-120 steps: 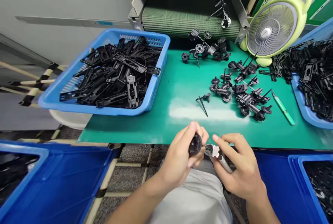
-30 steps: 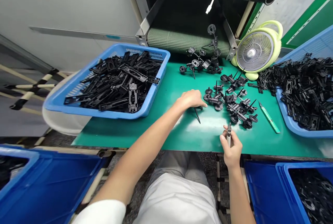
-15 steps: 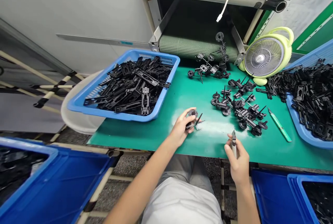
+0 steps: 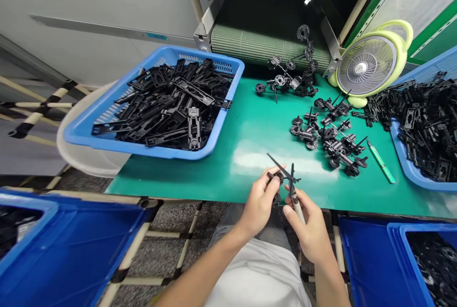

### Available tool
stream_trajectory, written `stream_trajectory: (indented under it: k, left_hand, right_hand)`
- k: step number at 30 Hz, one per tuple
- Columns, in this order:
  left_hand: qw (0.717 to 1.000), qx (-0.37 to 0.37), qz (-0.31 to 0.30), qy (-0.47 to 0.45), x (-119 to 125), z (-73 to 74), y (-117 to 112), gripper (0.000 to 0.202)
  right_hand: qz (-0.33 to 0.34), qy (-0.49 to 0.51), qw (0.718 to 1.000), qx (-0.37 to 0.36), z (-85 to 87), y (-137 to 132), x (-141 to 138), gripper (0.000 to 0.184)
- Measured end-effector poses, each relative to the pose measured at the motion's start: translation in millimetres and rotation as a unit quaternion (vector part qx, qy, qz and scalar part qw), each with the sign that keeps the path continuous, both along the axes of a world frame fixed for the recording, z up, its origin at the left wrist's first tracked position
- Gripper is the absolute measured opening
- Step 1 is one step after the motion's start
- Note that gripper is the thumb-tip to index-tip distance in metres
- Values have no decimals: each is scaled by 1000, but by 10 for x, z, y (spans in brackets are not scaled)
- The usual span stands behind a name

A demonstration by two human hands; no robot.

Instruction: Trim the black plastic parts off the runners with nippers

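Note:
My left hand (image 4: 260, 197) is closed around a black plastic molded part (image 4: 279, 176) with round ends, and thin sprue arms stick out from it over the table's front edge. In my right hand (image 4: 311, 225) is a pair of nippers (image 4: 297, 206) with pale handles, its fingers wrapped about them. The nippers' jaws touch or overlap the sprue; whether they bite on it I cannot tell. Further back on the green table lies a cluster of similar black molded parts (image 4: 335, 147), and behind it are more parts on sprues (image 4: 294, 81).
A blue basket (image 4: 171, 153) of black plastic pieces stands at the left, another blue basket (image 4: 421, 173) at the right. A green cutter knife (image 4: 381, 162) lies beside the cluster. At the back are a yellow-green fan (image 4: 367, 66) and a conveyor belt (image 4: 264, 43). Blue bins (image 4: 82, 245) sit below.
Both hands have come together near the table's front edge. The nippers moved left to the part's sprue, and the part has been turned in my left hand. The view has shifted slightly.

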State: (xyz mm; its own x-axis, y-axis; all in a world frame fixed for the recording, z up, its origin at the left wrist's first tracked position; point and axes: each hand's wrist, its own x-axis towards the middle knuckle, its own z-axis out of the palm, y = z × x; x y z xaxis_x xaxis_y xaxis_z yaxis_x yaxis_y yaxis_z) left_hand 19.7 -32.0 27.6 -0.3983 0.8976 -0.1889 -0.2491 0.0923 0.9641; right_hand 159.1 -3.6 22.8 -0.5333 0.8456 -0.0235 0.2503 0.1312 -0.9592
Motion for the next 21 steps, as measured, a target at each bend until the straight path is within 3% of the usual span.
stream_trajectory:
  k: [3,9,13,17,21]
  left_hand:
    - [996,15,-33,83,19,-30,-68,30]
    - [976,69,47,200,19,-42,-139,15]
    - [954,98,-26,284,-47,84,-186,13]
    - [958,111,-91,248,-46,179,-228,32]
    - [972,116,-98,180,1,164,-246,28]
  right_hand:
    - [14,19,999,-37,8,14,41,32]
    - [78,1,993,-87,36,-30,110,26]
    - [95,1,991,-89,81,-32,180,29]
    - [90,22,992,-84,127,-14,228,31]
    - [83,35,989,-117,141,-19,230,31]
